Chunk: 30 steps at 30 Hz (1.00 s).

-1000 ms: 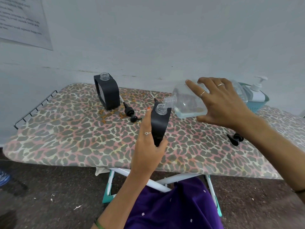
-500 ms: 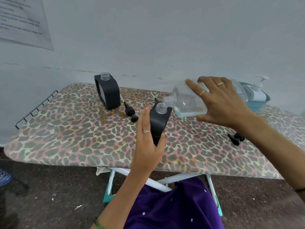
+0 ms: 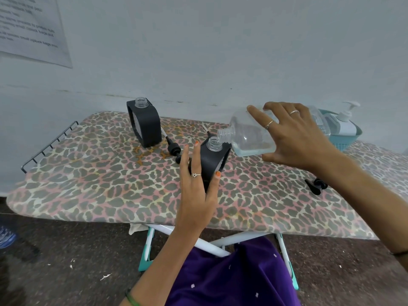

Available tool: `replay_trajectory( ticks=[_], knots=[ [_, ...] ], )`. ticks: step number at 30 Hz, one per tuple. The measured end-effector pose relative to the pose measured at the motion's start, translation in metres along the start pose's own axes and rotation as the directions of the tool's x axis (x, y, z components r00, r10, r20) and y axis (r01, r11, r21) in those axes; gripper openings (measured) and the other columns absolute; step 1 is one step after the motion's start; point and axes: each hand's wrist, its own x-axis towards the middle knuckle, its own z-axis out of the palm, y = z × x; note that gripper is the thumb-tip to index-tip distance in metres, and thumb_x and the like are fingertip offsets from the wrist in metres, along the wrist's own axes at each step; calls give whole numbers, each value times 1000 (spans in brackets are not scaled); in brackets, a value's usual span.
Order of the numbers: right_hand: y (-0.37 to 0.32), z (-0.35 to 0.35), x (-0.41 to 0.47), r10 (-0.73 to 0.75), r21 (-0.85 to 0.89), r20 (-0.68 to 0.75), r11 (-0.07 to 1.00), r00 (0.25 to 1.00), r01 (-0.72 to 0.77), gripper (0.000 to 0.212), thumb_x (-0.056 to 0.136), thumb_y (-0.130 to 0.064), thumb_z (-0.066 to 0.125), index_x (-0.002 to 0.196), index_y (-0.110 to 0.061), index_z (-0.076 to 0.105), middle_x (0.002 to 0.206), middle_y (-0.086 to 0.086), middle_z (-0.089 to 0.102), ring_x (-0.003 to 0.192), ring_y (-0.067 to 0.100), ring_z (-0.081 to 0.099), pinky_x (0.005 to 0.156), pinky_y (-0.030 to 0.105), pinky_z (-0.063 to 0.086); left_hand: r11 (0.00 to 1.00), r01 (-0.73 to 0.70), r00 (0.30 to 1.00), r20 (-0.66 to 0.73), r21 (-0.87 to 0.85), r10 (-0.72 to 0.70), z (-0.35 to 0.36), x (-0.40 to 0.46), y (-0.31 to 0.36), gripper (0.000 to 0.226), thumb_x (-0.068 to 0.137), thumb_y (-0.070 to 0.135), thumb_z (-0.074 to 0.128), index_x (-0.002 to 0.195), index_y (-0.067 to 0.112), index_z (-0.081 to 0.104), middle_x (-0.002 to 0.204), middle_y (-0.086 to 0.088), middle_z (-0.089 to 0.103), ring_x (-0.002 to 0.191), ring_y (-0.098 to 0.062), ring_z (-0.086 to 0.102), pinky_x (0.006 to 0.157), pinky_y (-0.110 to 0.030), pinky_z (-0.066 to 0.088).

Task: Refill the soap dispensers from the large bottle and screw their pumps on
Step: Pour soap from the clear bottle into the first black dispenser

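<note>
We grip a black, rounded-square dispenser (image 3: 215, 161) in our left hand (image 3: 197, 195), tilted over the leopard-print ironing board (image 3: 106, 184), while our right hand (image 3: 298, 138) clasps the clear plastic large bottle (image 3: 249, 134) on its side, its threaded neck touching the dispenser's clear mouth. Pale blue liquid pools along the bottle's lower side; we cannot make out any stream. A second dispenser (image 3: 144, 122) stands upright behind, black pumps (image 3: 174, 149) lying beside it, our fingers hiding part of one.

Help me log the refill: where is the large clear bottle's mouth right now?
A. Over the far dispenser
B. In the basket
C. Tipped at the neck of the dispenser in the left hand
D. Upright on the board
C: the right hand tips the large clear bottle so its mouth meets the dispenser gripped by the left hand.
</note>
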Motion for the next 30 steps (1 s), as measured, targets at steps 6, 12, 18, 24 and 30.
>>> replay_trajectory(
  ticks=[6,12,18,24,30],
  knots=[
    [0,0,0,-1,-4,-2,1000,1000,1,110,53,-43,87,146,-17,33,127,22,50,114,44,50,97,59,36,1000,-1,1000,-20,-3,0,1,0,0,62,99,33,44,147,39,6,160,-4,3,147,-9,4,105,0,12],
    [1,0,0,-3,-9,-1,1000,1000,3,111,53,-44,87,146,-17,32,127,22,50,114,44,50,97,59,36,1000,-8,1000,-24,5,8,2,-1,-3,61,99,33,42,149,37,7,159,-2,2,147,-9,5,111,-9,19],
    [0,-1,1,-6,-12,-3,1000,1000,6,111,53,-45,87,145,-16,34,127,22,50,114,44,50,96,60,37,1000,-6,1000,-23,-1,6,2,0,-3,61,99,34,40,146,44,3,160,2,-1,147,-6,2,111,-8,17],
    [-1,-3,2,-15,-9,-14,1000,1000,15,110,51,-42,89,144,-14,37,125,24,51,113,45,51,95,61,37,999,-29,999,-25,-18,29,2,1,-3,65,99,33,40,145,53,-1,160,3,-3,147,-8,1,112,-11,18],
    [-1,-3,1,-19,-5,-23,1000,1000,19,108,51,-41,89,143,-13,38,124,24,52,112,46,52,95,61,37,999,-36,999,-25,-18,36,2,0,-4,66,99,31,41,146,52,-1,160,2,-4,148,-10,-1,116,-25,20]
  ],
)
